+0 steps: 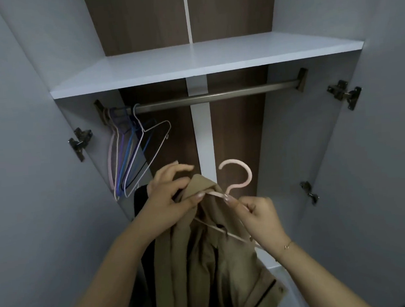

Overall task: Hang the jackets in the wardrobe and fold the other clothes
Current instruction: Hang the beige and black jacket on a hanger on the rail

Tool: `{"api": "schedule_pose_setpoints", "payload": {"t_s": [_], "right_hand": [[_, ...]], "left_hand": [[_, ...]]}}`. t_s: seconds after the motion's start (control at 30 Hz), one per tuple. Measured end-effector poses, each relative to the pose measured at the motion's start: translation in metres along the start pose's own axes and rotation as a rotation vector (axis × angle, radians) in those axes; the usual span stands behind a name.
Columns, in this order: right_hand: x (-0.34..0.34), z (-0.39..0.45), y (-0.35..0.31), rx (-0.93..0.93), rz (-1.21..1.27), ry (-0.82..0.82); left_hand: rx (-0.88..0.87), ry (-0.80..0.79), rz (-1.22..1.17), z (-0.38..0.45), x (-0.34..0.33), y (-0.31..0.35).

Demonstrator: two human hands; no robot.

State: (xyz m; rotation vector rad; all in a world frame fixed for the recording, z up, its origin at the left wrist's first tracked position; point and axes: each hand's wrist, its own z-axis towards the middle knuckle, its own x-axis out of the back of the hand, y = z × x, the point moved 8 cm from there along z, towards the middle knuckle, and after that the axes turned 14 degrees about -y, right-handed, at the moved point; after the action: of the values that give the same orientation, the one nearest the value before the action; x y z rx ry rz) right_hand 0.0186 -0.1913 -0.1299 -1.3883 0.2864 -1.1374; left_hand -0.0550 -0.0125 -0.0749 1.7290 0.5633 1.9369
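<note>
In the wardrobe [314,121], left fingers [174,179] pinch the jacket [204,261]; right fingers [244,206] grip its hanger [239,174].

Left hand [173,198] grips tan jacket [204,261] collar over pink hanger [236,175]. Right hand [261,214] pinches hanger arm. Both below wardrobe rail [212,97]; empty hangers [129,153] bunched at rail's left end. Dark garment [141,203] behind left wrist.

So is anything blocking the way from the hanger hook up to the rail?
Nothing visible does. The pink hanger sits below a bare stretch of the rail; the empty hangers bunch at its left end, off that path.
</note>
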Motion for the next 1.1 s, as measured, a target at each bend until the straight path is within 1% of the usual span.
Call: {"api": "schedule_pose_setpoints", "payload": {"t_s": [0.07, 0.13, 0.23, 0.3, 0.37, 0.43, 0.5, 0.57, 0.6, 0.63, 0.67, 0.73, 0.77, 0.8, 0.83, 0.87, 0.9, 0.97, 1.0, 1.1], "right_hand": [[0.007, -0.001, -0.014, 0.052, 0.006, -0.006], [0.017, -0.001, -0.020, 0.060, 0.054, -0.005], [0.032, 0.006, -0.026, 0.068, 0.111, -0.037], [0.044, 0.016, -0.029, 0.076, 0.108, -0.051], [0.063, 0.030, -0.030, 0.074, 0.070, -0.032], [0.089, 0.044, -0.032, 0.073, 0.007, 0.018], [0.117, 0.049, -0.030, 0.097, -0.099, 0.121], [0.134, 0.035, -0.019, 0.111, -0.185, 0.200], [0.135, 0.021, -0.006, 0.109, -0.157, 0.226], [0.129, 0.004, 0.014, 0.058, -0.067, 0.259], [0.117, -0.013, 0.040, -0.039, 0.089, 0.282], [0.067, -0.037, 0.096, -0.334, 0.456, 0.235], [0.038, -0.041, 0.117, -0.450, 0.550, 0.150], [0.013, -0.039, 0.131, -0.510, 0.546, 0.029], [-0.008, -0.034, 0.142, -0.531, 0.516, -0.102], [-0.020, -0.028, 0.147, -0.524, 0.454, -0.182], [-0.024, -0.022, 0.153, -0.524, 0.394, -0.192], [-0.012, -0.007, 0.163, -0.497, 0.330, -0.138], [-0.003, 0.002, 0.167, -0.467, 0.337, -0.109], [0.033, 0.032, 0.172, -0.421, 0.349, -0.099]], "left_hand": [[-0.059, -0.046, 0.026, 0.000, -0.008, 0.008], [-0.106, -0.066, 0.101, 0.005, -0.010, 0.018], [-0.150, -0.004, 0.269, 0.023, -0.003, 0.041], [-0.178, 0.029, 0.434, 0.038, 0.000, 0.057], [-0.189, 0.040, 0.536, 0.054, 0.002, 0.065], [-0.155, 0.074, 0.515, 0.067, 0.005, 0.064], [-0.080, 0.162, 0.449, 0.078, 0.016, 0.059], [-0.013, 0.264, 0.384, 0.084, 0.029, 0.051], [0.003, 0.300, 0.364, 0.087, 0.035, 0.049], [0.011, 0.327, 0.357, 0.089, 0.039, 0.047], [0.009, 0.352, 0.352, 0.090, 0.043, 0.046], [-0.008, 0.401, 0.333, 0.091, 0.049, 0.050], [-0.015, 0.417, 0.322, 0.091, 0.051, 0.053], [-0.022, 0.425, 0.321, 0.092, 0.052, 0.056], [-0.024, 0.431, 0.330, 0.093, 0.052, 0.060], [-0.022, 0.438, 0.337, 0.093, 0.053, 0.062], [-0.024, 0.445, 0.337, 0.092, 0.054, 0.065], [-0.035, 0.454, 0.335, 0.088, 0.057, 0.067], [-0.034, 0.453, 0.337, 0.084, 0.059, 0.066], [-0.025, 0.410, 0.313, 0.068, 0.069, 0.053]]}}
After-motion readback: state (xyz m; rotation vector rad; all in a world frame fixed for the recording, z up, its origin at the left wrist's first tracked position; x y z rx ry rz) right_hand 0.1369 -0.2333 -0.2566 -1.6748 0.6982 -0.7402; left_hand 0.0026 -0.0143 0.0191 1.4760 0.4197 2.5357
